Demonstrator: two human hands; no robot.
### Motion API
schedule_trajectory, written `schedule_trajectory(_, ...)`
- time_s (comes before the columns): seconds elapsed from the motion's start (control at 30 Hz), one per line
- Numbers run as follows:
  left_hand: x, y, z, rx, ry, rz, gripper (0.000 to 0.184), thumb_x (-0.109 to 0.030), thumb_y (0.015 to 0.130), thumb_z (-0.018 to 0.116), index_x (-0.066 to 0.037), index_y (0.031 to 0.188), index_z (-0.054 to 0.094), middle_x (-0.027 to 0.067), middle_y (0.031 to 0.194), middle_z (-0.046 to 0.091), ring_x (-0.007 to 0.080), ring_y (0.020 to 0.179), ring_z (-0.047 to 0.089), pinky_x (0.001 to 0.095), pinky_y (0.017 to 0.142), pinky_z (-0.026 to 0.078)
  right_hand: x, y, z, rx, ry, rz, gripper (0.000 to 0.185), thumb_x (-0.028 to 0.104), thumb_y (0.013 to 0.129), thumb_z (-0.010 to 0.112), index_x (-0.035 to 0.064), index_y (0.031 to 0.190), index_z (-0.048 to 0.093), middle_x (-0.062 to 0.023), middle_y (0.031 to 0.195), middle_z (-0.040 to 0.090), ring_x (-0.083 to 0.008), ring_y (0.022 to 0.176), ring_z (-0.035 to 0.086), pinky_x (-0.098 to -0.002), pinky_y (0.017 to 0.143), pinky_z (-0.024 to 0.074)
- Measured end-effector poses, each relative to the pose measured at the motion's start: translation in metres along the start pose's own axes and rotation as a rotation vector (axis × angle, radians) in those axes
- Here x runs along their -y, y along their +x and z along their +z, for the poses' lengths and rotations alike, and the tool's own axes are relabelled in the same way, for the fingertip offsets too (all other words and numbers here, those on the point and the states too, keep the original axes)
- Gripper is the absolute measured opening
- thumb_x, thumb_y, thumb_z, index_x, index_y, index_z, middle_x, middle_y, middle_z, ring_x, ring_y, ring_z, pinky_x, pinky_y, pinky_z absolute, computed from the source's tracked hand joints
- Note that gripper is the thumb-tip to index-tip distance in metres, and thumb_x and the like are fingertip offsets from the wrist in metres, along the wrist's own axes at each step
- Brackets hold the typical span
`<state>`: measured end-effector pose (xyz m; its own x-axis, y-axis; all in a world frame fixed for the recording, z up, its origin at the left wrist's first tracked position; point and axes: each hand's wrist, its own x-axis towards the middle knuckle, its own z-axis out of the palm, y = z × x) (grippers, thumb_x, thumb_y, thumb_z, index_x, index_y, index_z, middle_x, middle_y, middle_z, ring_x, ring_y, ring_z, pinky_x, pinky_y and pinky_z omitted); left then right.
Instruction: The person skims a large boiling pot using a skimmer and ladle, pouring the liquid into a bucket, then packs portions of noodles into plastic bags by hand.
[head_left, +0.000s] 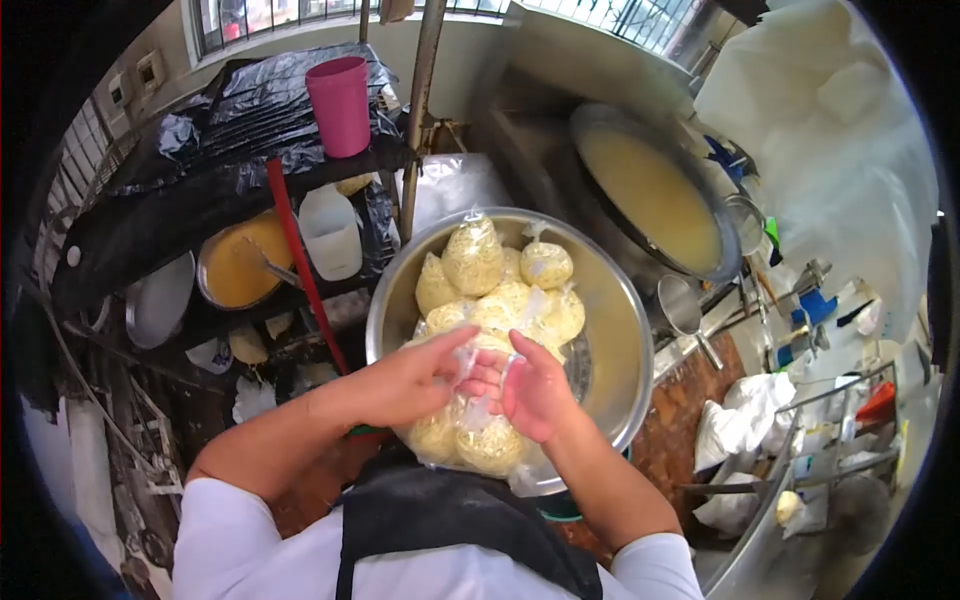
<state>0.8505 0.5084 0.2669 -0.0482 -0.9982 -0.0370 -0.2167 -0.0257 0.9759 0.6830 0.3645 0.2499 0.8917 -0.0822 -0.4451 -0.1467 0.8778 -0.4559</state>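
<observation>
A wide steel basin point(628, 330) in front of me holds several clear plastic bags filled with pale yellow shreds; one bag point(473, 255) stands upright at the far side. My hands meet above the near part of the basin. My left hand point(418, 378) is closed, with clear plastic film showing at its fingers, seemingly the top of a bag. My right hand point(535, 392) is turned palm up beside it, thumb apart and fingers reaching toward the left hand. More filled bags point(490, 445) lie under my wrists. The hands partly hide the bag between them.
A large wok point(655, 200) of cloudy yellowish liquid sits at back right, with a steel ladle point(680, 305) nearby. On the left rack are a pink container point(340, 108), a bowl of orange-yellow liquid point(243, 262) and a white jug point(330, 235). White plastic sacks point(745, 415) lie right.
</observation>
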Motion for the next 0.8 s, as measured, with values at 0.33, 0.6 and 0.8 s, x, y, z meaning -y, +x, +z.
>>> schedule_trajectory(0.33, 0.049, 0.015, -0.020, -0.135, -0.394, -0.257, 0.060, 0.004, 0.079, 0.056, -0.003, 0.136, 0.041, 0.0048, 0.092, 0.062, 0.0061, 0.071, 0.058, 0.0187, 0.055, 0.043, 0.001, 0.003, 0.026, -0.058, -0.225, 0.099, 0.041, 0.036, 0.091, 0.049, 0.0039, 0.115, 0.055, -0.0108, 0.114, 0.063, -0.0183, 0.103, 0.063, -0.0213, 0.065, 0.0486)
schedule_trajectory(0.6, 0.039, 0.028, -0.021, -0.281, 0.360, 0.008, 0.036, -0.010, 0.081, 0.061, -0.008, 0.117, 0.062, 0.0104, 0.071, 0.066, 0.0199, 0.061, 0.063, 0.0319, 0.061, 0.049, 0.009, 0.007, 0.012, -0.149, -0.353, 0.073, 0.039, 0.033, 0.090, 0.053, 0.0046, 0.116, 0.055, -0.0106, 0.111, 0.065, -0.0142, 0.102, 0.063, -0.0191, 0.069, 0.0476)
schedule_trajectory(0.8, 0.025, 0.032, -0.025, -0.314, 0.596, 0.088, 0.044, -0.009, 0.080, 0.062, -0.013, 0.124, 0.059, 0.0140, 0.080, 0.069, 0.0217, 0.068, 0.066, 0.0328, 0.067, 0.052, 0.011, 0.019, 0.007, -0.110, -0.360, 0.121, 0.042, 0.036, 0.089, 0.057, 0.0064, 0.119, 0.052, -0.0135, 0.116, 0.062, -0.0210, 0.108, 0.061, -0.0227, 0.071, 0.0515)
